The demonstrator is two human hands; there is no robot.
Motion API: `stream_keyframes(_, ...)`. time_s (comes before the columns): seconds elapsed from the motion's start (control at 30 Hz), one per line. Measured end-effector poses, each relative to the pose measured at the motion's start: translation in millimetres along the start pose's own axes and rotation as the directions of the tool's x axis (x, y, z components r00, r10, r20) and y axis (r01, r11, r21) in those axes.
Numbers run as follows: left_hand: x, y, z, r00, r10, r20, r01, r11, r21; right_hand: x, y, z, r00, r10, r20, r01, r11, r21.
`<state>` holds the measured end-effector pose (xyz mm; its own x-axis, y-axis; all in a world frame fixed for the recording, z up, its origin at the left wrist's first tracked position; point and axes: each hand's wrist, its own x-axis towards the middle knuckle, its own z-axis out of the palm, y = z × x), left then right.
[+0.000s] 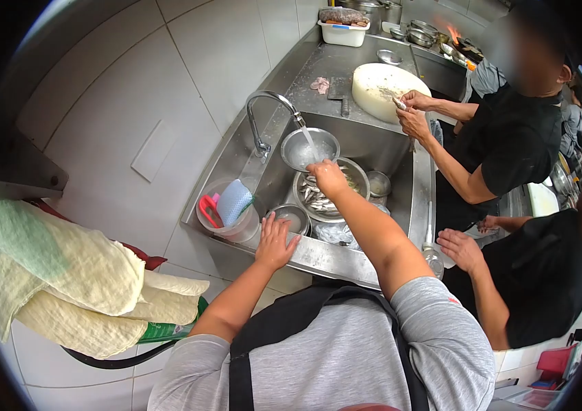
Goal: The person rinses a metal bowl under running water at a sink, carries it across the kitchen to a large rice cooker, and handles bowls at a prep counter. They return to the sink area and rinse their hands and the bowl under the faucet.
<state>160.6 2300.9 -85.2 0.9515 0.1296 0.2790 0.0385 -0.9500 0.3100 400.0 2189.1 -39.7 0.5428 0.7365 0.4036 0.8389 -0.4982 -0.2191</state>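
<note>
My right hand [329, 178] is at the near rim of a metal bowl [298, 156] under the running faucet [274, 96], its fingers closed at the rim. Water falls into this bowl. Below it in the sink, a larger metal bowl [302, 205] holds several small fish [316, 198], partly hidden by my right arm. My left hand [276, 242] rests on the sink's front edge with its fingers spread, holding nothing. Beside it are a small metal bowl [292, 218] and a clear plastic tub [243, 228] with a blue sponge [235, 201] and a red-handled tool [209, 211].
A co-worker at the right holds a small fish [399, 103] over a round white board [373, 82]. A cleaver [339, 89] lies behind the sink. Another person stands nearer, one hand by the sink's right edge. Cloths [58, 260] hang at the left.
</note>
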Motion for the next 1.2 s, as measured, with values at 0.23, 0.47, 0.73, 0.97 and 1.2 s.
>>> stream_keyframes(0.23, 0, -3, 3, 1.0, -0.008, 0.004, 0.008, 1.0, 0.013, -10, 7, 6, 1.0, 0.024, 0.0, -0.024, 1.0, 0.007)
stream_keyframes(0.47, 0, -1, 2, 1.0, -0.015, 0.016, 0.015, 1.0, 0.004, -22, 13, 17, 0.99, 0.086, 0.115, -0.087, 0.996, 0.004)
stream_keyframes(0.73, 0, 1, 1, 1.0, -0.011, -0.011, 0.011, 1.0, 0.004, -35, 13, 14, 0.984, 0.096, 0.151, -0.099, 0.995, 0.013)
stream_keyframes(0.97, -1, -1, 1, 1.0, -0.011, -0.01, 0.011, 1.0, 0.007, -44, 22, 18, 0.999, 0.039, 0.017, -0.039, 0.999, -0.017)
stream_keyframes(1.2, -3, 1, 1, 1.0, -0.019, 0.017, 0.018, 1.0, 0.01, -44, 23, 8, 1.0, 0.014, 0.019, -0.013, 0.999, -0.046)
